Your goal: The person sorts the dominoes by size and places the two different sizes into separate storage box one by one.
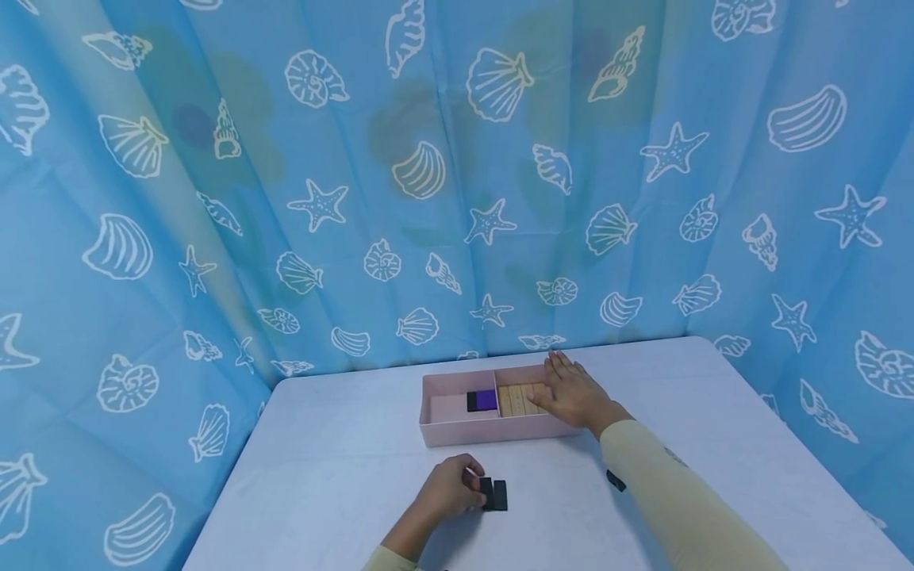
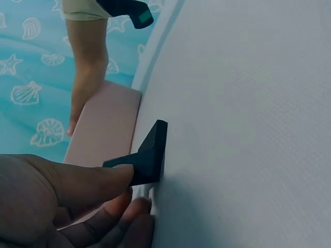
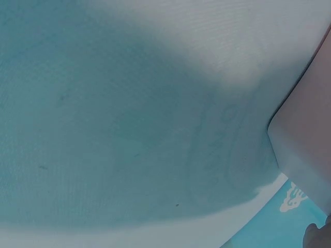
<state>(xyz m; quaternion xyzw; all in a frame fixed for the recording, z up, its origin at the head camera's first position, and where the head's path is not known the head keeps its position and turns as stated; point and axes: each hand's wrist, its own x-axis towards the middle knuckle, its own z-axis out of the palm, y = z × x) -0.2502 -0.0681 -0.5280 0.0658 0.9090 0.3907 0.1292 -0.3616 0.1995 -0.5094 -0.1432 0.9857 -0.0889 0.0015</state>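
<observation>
My left hand (image 1: 451, 485) pinches a small black rectangular block (image 2: 142, 166) between thumb and fingers at the tabletop. A second black block (image 1: 501, 496) stands just right of it. Behind them is a pink two-compartment box (image 1: 493, 432). Its right compartment holds several light wooden blocks (image 1: 516, 400) side by side; a purple piece (image 1: 486, 400) and a black piece (image 1: 471, 401) lie in the left one, against the divider. My right hand (image 1: 571, 394) is at the box's right end, fingers extended over the rim, partly hiding the wooden blocks. Only a bit of that hand appears in the right wrist view.
A white cloth covers the table (image 1: 336, 476). Blue curtains (image 1: 443, 198) with white shell prints hang behind the table and along both sides. A small black device (image 1: 615, 480) shows under the right sleeve.
</observation>
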